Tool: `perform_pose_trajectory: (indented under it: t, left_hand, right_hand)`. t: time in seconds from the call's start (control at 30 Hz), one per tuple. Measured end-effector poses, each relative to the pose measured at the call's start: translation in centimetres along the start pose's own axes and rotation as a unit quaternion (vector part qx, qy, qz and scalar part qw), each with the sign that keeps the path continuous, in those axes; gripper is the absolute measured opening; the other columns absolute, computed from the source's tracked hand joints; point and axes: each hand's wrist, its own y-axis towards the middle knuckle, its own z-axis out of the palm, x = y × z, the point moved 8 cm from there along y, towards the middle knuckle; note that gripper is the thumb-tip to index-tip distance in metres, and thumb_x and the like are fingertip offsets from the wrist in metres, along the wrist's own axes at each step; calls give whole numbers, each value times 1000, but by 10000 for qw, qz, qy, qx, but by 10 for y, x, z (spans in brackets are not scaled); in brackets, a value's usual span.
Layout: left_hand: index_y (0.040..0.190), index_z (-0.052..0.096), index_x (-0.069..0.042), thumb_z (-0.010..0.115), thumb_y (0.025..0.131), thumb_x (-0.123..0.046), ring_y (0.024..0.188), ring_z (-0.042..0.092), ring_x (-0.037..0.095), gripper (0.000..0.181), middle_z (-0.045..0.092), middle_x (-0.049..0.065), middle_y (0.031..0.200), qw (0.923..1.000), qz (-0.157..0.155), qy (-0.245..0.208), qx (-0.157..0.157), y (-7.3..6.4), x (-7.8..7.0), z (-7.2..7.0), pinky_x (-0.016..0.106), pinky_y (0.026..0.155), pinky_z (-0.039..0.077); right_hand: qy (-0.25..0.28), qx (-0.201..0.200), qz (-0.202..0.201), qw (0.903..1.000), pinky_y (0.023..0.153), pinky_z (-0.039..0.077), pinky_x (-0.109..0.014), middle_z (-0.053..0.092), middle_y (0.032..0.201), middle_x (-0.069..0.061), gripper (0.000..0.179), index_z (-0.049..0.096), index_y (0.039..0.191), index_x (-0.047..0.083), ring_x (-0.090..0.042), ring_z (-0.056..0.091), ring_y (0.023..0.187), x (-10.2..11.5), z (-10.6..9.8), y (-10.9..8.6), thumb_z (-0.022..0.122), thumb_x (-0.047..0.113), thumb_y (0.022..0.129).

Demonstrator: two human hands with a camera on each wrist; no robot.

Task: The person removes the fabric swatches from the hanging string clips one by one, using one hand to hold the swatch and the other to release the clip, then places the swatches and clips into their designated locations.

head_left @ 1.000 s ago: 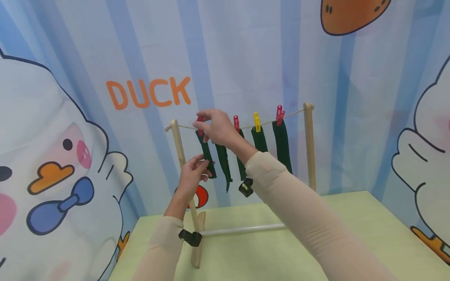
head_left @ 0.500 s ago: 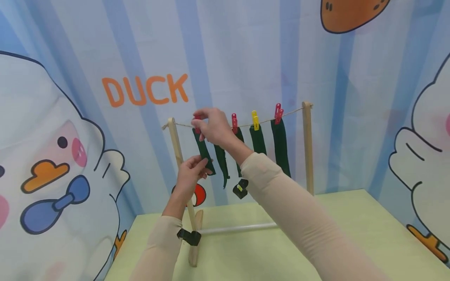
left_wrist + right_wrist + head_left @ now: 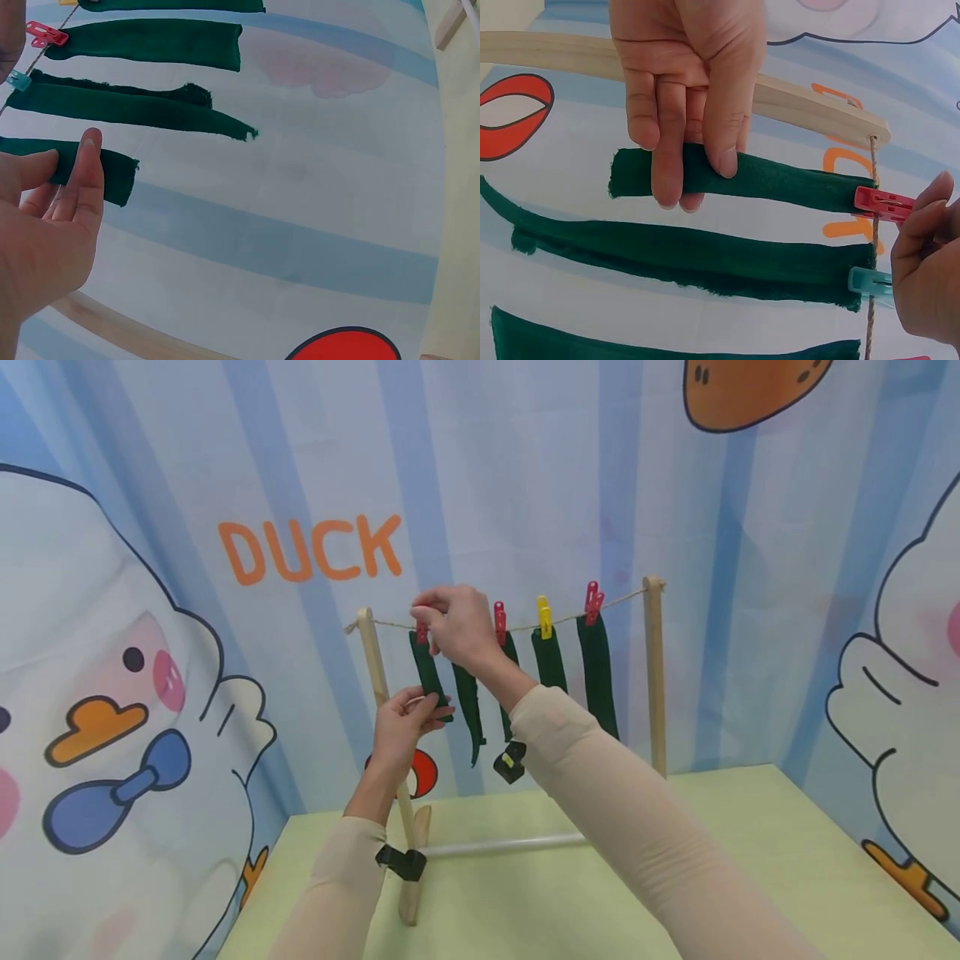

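My left hand (image 3: 397, 727) pinches the lower part of a dark green cloth strip (image 3: 425, 664), thumb in front and fingers behind. A short end of the strip (image 3: 118, 180) sticks out past those fingers in the left wrist view. At the strip's upper end, a red clothespin (image 3: 879, 202) clips it to a twine line (image 3: 874, 161). My right hand (image 3: 467, 627) pinches the outer ends of this clothespin, which are partly hidden by the fingers. Beside it, a second, ragged green strip (image 3: 697, 251) hangs from a teal clothespin (image 3: 868, 282).
Several more green strips, one of them this wide strip (image 3: 597, 672), hang along the line from red and yellow clothespins (image 3: 544, 617). Wooden posts (image 3: 655, 668) hold the line, with a white crossbar (image 3: 502, 845) low over the pale green table (image 3: 720, 852). A cartoon-printed curtain (image 3: 510, 460) stands behind.
The head view has shifted slightly. My left hand has drawn the strip's lower end up and a little left, and less of it shows below the fingers. The right hand stays at the red clothespin.
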Motion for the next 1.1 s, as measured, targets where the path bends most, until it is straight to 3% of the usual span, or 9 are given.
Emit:
perform_pose_trajectory:
  t: [0.17,0.33,0.47,0.6,0.73,0.9,1.1]
  left_hand:
    - [123,62,2,61,102,-15,92,73,17,28,66,27,120,9999,-97,8,-58,-2,1,0,29,83,58]
    - [123,61,4,61,101,-15,93,73,18,29,72,17,111,9999,-159,8,-58,-4,3,1,30,84,57]
    - [123,60,4,61,102,-16,93,73,18,29,70,22,115,9999,-119,14,-40,-4,2,1,31,85,57]
    - [122,61,2,60,102,-15,93,73,18,27,67,27,119,9999,-117,-2,-53,-5,2,0,30,84,58]
    - [122,61,3,61,101,-13,90,73,18,26,70,22,114,9997,-182,-82,-121,-8,3,-2,30,83,58]
    - [121,61,3,61,101,-13,90,73,17,25,72,17,109,9997,-212,-93,-104,-12,5,-2,30,83,58]
    - [122,60,3,59,102,-11,90,73,17,25,70,21,113,9998,-196,-31,-91,-22,8,-4,31,82,58]
  right_hand:
    - [79,-320,-23,9995,46,45,-27,74,86,-9,19,73,109,1,-25,59,50,4,-7,2,65,14,99]
    - [128,-581,-95,9982,50,49,-29,74,92,-11,18,74,107,2,-25,59,50,8,-14,4,67,15,97]
    - [265,-671,-157,9973,51,51,-31,74,92,-11,15,74,104,2,-23,58,47,9,-17,4,68,14,96]
    - [324,-667,-149,9971,51,51,-31,75,94,-11,14,74,103,3,-23,58,47,10,-17,4,69,14,96]
    - [296,-605,-107,9977,51,51,-32,75,98,-11,15,74,104,5,-24,58,47,10,-18,2,69,16,96]
    - [303,-561,-154,9978,49,48,-32,75,101,-8,16,74,107,6,-35,60,53,12,-20,-3,69,16,97]
    - [530,-539,-156,9970,51,50,-30,74,105,-9,21,72,112,2,-38,62,58,11,-26,-13,70,14,96]
